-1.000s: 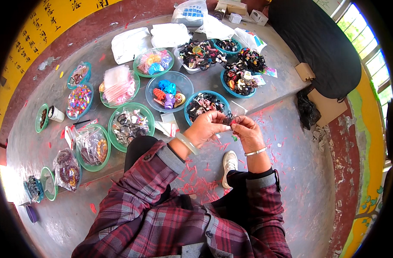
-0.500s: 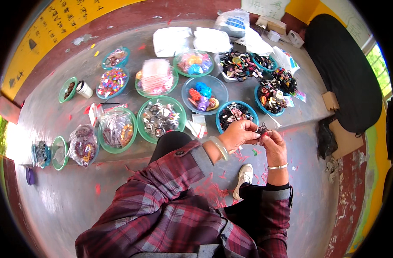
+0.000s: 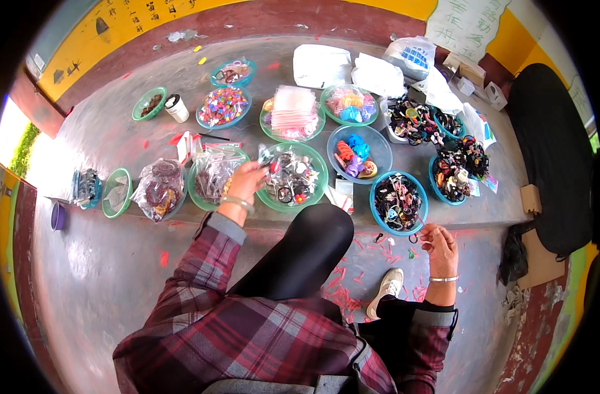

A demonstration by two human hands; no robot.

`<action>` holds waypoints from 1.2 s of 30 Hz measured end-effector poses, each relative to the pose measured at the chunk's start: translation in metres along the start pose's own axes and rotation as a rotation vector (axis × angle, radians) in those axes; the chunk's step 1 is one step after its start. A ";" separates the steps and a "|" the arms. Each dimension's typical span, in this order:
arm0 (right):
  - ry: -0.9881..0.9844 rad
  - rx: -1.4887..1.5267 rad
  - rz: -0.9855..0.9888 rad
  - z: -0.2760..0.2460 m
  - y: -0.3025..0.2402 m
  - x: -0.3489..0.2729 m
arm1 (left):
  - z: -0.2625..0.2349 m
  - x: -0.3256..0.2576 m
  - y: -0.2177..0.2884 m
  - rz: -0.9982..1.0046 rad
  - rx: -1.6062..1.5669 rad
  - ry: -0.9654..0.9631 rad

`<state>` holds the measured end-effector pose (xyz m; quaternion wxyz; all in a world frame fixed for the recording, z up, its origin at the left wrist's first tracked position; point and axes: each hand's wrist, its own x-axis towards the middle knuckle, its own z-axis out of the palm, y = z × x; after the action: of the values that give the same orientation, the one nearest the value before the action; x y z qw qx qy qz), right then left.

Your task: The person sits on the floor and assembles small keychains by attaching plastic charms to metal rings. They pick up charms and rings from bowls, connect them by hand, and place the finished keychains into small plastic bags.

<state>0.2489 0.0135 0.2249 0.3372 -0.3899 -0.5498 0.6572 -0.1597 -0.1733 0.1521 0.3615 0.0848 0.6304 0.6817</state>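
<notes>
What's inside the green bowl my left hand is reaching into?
The green bowl holds a tangle of small dark rings and colourful trinkets. The left hand covers its left edge, and whatever lies beneath the top layer is hidden.

We stretch our left hand [image 3: 247, 180] forward and away from the body, fingers curled downward, a bangle on the wrist. Our right hand [image 3: 438, 240] sits lower and nearer the knee, fingers loosely bent, thumb and forefinger pinched, a bracelet at the wrist.

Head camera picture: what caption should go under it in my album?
Left hand reaches into a green bowl of trinkets; right hand pinches a small piece.
</notes>
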 end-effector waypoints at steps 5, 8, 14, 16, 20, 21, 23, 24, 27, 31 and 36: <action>-0.024 -0.035 0.076 0.008 0.004 0.000 | -0.047 0.017 -0.072 -0.112 -0.013 0.062; -0.019 -0.042 0.103 0.009 0.007 0.003 | -0.046 0.034 -0.107 -0.110 -0.043 0.105; 0.012 -0.101 0.127 0.013 0.012 0.006 | -0.040 0.048 -0.148 0.112 0.200 0.314; 0.003 -0.127 0.121 0.013 0.012 0.005 | -0.041 0.043 -0.149 0.207 0.482 0.356; 0.016 -0.142 0.124 0.011 0.014 0.006 | -0.049 0.056 -0.163 0.378 0.820 0.412; 0.009 -0.145 0.133 0.010 0.015 0.007 | -0.053 0.060 -0.165 0.360 0.826 0.402; -0.007 -0.136 0.149 0.010 0.014 0.007 | -0.049 0.060 -0.162 0.345 0.846 0.376; -0.009 -0.142 0.150 0.010 0.013 0.006 | -0.045 0.059 -0.155 0.348 0.874 0.385; -0.026 -0.155 0.159 0.011 0.011 0.006 | -0.042 0.062 -0.147 0.397 0.891 0.488; -0.012 -0.140 0.150 0.004 0.013 0.004 | -0.024 0.043 -0.130 0.397 1.074 0.275; -0.024 -0.153 0.127 0.007 0.010 0.003 | -0.001 0.018 -0.112 0.453 1.408 0.169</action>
<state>0.2416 0.0113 0.2152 0.2574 -0.4405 -0.5766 0.6382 -0.1301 -0.1700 0.0423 0.0223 0.3715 0.9108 0.1786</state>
